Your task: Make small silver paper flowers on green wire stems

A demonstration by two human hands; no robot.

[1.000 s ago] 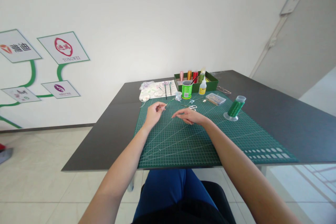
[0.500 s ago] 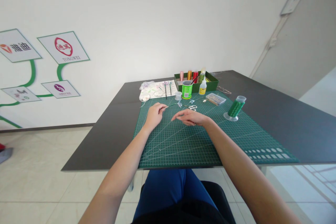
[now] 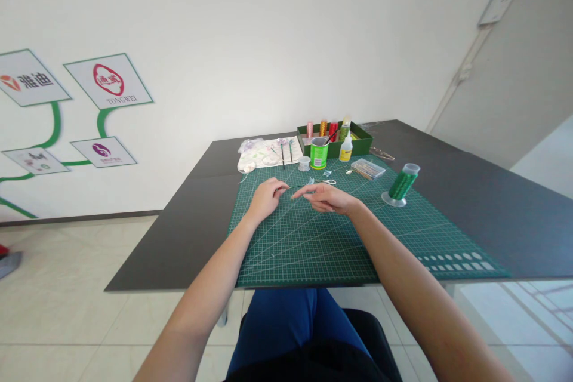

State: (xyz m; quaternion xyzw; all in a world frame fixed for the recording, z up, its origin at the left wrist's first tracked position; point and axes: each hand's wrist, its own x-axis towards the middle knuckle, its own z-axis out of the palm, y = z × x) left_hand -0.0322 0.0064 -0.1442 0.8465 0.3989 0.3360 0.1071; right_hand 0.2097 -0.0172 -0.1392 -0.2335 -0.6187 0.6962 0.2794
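Over the green cutting mat, my left hand is closed in a pinch on a thin dark flower stem. Its tip on the right carries a small pale blue flower. Just right of it is my right hand, with thumb and index finger drawn close together. Whatever they pinch, perhaps a fine thread, is too small to make out. White-handled scissors lie just beyond the right hand, partly hidden by it. A spool of green thread stands on the mat to the right.
Toward the back are a green can, a glue bottle, a small clear cup and a clear flat case. Behind them sits a dark green box with thread spools. White paper with flower pieces lies back left.
My left hand has shifted slightly right and toward me, carrying the stem and flower with it. My right hand has moved up a little, covering more of the scissors.
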